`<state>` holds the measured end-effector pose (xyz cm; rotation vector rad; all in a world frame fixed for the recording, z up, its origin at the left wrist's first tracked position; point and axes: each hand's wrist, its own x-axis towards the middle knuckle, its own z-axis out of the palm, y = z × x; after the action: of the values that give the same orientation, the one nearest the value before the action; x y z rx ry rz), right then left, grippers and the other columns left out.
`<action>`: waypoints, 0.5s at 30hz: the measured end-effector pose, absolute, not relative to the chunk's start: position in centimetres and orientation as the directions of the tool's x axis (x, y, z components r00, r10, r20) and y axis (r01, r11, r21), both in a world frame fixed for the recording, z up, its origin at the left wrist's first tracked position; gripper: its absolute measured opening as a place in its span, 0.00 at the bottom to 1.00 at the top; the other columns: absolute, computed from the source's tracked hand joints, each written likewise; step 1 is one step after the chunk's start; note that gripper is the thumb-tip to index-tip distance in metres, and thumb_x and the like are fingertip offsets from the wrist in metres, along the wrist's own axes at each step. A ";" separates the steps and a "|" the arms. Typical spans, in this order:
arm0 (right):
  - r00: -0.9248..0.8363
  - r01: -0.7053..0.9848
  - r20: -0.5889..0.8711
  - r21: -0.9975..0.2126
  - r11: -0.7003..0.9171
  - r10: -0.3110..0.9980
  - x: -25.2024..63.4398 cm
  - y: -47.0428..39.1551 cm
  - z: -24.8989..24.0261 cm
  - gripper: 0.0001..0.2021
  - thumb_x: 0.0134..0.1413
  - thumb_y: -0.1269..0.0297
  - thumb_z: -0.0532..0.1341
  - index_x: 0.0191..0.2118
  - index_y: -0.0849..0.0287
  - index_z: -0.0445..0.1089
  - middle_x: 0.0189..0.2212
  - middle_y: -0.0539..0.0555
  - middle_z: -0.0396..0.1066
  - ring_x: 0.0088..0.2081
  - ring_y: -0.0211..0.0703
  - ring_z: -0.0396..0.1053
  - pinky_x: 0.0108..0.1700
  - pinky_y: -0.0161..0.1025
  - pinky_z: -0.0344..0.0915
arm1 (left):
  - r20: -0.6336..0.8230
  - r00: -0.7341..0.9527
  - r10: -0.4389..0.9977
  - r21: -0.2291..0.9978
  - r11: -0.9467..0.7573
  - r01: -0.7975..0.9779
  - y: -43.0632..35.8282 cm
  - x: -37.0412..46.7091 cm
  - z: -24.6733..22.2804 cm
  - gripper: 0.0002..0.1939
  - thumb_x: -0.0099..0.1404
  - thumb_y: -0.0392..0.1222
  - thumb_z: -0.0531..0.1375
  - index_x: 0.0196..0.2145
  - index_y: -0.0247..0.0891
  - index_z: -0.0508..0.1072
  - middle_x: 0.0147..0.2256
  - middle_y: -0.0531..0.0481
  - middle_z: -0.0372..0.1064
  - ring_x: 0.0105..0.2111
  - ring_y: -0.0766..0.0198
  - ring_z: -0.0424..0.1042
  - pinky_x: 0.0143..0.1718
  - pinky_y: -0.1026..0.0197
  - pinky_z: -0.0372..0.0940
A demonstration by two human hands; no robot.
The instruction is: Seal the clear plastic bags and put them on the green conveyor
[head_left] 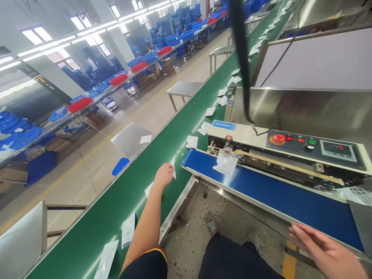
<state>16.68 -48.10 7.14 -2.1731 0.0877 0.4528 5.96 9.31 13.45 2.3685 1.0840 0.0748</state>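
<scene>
My left hand (164, 174) is over the green conveyor belt (148, 159), its fingers closed on a small white pouch (174, 173). Only a corner of that pouch shows past the fingertips. My right hand (325, 246) is at the front edge of the blue belt (261, 193), fingers stretched out and nothing visible in them. On the blue belt, a clear-white pouch (226, 162) lies against the band sealing machine (279, 151). Another pouch (357, 194) sticks out at the machine's right end. Partly behind my left forearm lies one more pouch (149, 189).
Several pouches (128, 230) lie spaced along the green belt. A dark cable (241, 58) hangs in front of the machine. Steel side tables (130, 139) stand beyond the conveyor. Farther back is a long bench with red bins (80, 104) and blue bins.
</scene>
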 end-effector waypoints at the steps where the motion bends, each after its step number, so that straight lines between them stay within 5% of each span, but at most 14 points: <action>1: 0.916 -0.175 -0.357 -0.767 -0.617 0.184 16.9 -46.4 8.3 0.28 0.46 0.28 0.68 0.39 0.46 0.88 0.39 0.62 0.86 0.41 0.69 0.85 0.46 0.60 0.85 | -0.170 0.805 0.568 0.390 -0.712 0.584 7.8 6.4 15.4 0.09 0.74 0.42 0.60 0.39 0.41 0.81 0.45 0.39 0.81 0.47 0.48 0.78 0.54 0.52 0.69; 5: 0.847 0.342 0.057 -0.820 -0.459 0.529 17.4 -38.3 12.1 0.25 0.66 0.38 0.62 0.52 0.50 0.86 0.53 0.60 0.84 0.54 0.65 0.82 0.59 0.61 0.80 | -0.213 0.974 0.079 0.206 -0.971 0.123 -1.1 10.1 22.0 0.11 0.74 0.40 0.60 0.38 0.40 0.83 0.39 0.41 0.81 0.42 0.50 0.79 0.49 0.53 0.70; 7: 0.709 0.612 0.305 -0.715 -0.339 0.636 17.9 -35.0 13.2 0.22 0.72 0.47 0.60 0.59 0.53 0.82 0.60 0.61 0.81 0.62 0.64 0.77 0.67 0.64 0.72 | -0.201 0.965 -0.171 0.215 -0.968 -0.127 -6.2 12.5 23.8 0.10 0.73 0.38 0.61 0.36 0.39 0.83 0.38 0.41 0.80 0.42 0.50 0.79 0.49 0.53 0.70; 10: 0.624 0.708 0.349 -0.630 -0.318 0.699 19.3 -34.0 14.0 0.17 0.74 0.57 0.56 0.47 0.54 0.83 0.48 0.60 0.85 0.53 0.59 0.81 0.67 0.61 0.71 | -0.113 0.898 -0.425 0.345 -0.865 -0.365 -12.5 15.3 23.9 0.09 0.74 0.38 0.62 0.36 0.39 0.83 0.37 0.43 0.80 0.42 0.52 0.80 0.52 0.52 0.72; 12: 0.724 0.575 0.248 -0.732 -0.364 0.644 20.3 -36.0 14.1 0.19 0.75 0.55 0.54 0.41 0.53 0.82 0.39 0.57 0.84 0.42 0.53 0.81 0.54 0.51 0.78 | 0.059 0.915 -0.399 0.520 -0.770 -0.370 -15.6 16.5 22.2 0.08 0.75 0.42 0.63 0.42 0.39 0.84 0.43 0.41 0.82 0.48 0.50 0.81 0.57 0.51 0.72; 15: 0.917 0.241 0.091 -0.902 -0.358 0.388 21.0 -41.2 13.6 0.24 0.72 0.40 0.58 0.46 0.54 0.84 0.40 0.57 0.84 0.40 0.53 0.81 0.43 0.42 0.78 | 0.240 0.971 -0.001 0.843 -0.496 -0.209 -19.6 17.4 17.4 0.21 0.74 0.51 0.66 0.60 0.39 0.80 0.58 0.35 0.79 0.59 0.46 0.77 0.64 0.45 0.71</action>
<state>21.01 -41.15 13.57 -1.9576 -0.4566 0.1638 17.45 -19.60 17.39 2.0774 -0.1476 0.2522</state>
